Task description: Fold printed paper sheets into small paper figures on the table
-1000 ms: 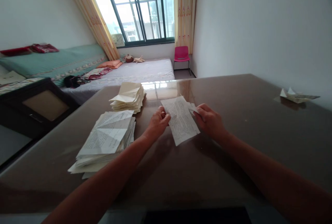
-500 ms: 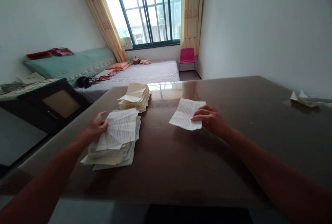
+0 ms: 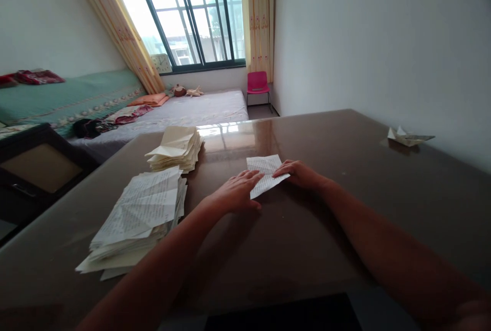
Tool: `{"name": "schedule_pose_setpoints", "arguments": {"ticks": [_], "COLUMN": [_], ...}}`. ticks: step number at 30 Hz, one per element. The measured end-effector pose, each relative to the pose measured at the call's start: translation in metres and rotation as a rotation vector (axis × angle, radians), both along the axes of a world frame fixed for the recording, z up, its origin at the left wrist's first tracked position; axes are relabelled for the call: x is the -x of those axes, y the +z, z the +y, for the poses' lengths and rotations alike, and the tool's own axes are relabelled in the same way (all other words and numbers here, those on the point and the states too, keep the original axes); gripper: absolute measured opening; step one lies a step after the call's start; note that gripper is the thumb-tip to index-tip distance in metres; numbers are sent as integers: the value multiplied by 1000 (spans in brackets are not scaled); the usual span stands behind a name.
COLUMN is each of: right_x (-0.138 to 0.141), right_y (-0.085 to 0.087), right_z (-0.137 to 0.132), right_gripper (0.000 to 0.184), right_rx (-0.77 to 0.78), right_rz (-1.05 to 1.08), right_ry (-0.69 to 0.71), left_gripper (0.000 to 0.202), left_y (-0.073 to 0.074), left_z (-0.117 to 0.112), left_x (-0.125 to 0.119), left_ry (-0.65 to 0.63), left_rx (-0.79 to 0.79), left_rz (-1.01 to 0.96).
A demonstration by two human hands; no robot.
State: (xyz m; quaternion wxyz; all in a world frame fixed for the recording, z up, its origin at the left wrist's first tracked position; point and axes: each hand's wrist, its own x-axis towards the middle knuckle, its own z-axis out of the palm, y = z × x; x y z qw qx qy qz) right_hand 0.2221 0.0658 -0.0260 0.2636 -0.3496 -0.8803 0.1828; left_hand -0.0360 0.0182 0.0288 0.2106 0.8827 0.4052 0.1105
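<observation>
A small printed sheet of paper (image 3: 268,170) lies at the middle of the table, slightly creased and tilted. At its right edge my right hand (image 3: 301,173) grips the paper, fingers on top and the thumb hidden. My left hand (image 3: 241,190) reaches over the sheet's left side with fingers stretched out and the thumb apart, palm down. To the left stands a stack of printed sheets (image 3: 140,208), its top sheet marked by fold creases. Behind that is a second stack of cream-coloured paper (image 3: 176,147).
The glossy brown table (image 3: 330,141) reflects the window. A folded paper boat (image 3: 408,139) sits at its far right near the wall. Beyond are a bed (image 3: 215,108), a pink chair (image 3: 257,83) and a dark cabinet (image 3: 42,167) at left.
My left hand has left the printed stack and moved right to the single sheet. The sheet is turned and lower in my right hand's hold. The view has swung right.
</observation>
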Motion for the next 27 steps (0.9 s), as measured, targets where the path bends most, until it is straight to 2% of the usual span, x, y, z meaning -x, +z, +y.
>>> {"name": "schedule_pose_setpoints", "arguments": {"ticks": [3, 6, 10, 14, 17, 21, 24, 27], "right_x": [-8, -11, -13, -13, -10, -5, 0, 6], "right_y": [0, 3, 4, -5, -11, -11, -8, -4], "right_z": [4, 6, 8, 11, 12, 10, 8, 12], "right_gripper": [27, 29, 34, 38, 41, 39, 34, 28], "right_rx": [97, 184, 279, 309, 366, 390, 341, 291], "right_rz": [16, 22, 49, 90, 180, 270, 214, 74], "right_ry": [-32, -18, -39, -136, -187, -254, -356, -467], "left_gripper": [90, 71, 32, 25, 24, 27, 42, 55], "left_y": [-21, -34, -49, -57, -58, -61, -62, -62], "left_z": [28, 43, 45, 47, 50, 53, 54, 52], "left_x": [-7, -1, 1, -2, -3, -5, -6, -9], "left_ry": [-89, -57, 96, 268, 378, 445, 521, 539], "left_rx": [27, -28, -81, -80, -84, -44, -27, -33], "left_rz": [132, 63, -138, -199, -201, -244, -260, -279]}}
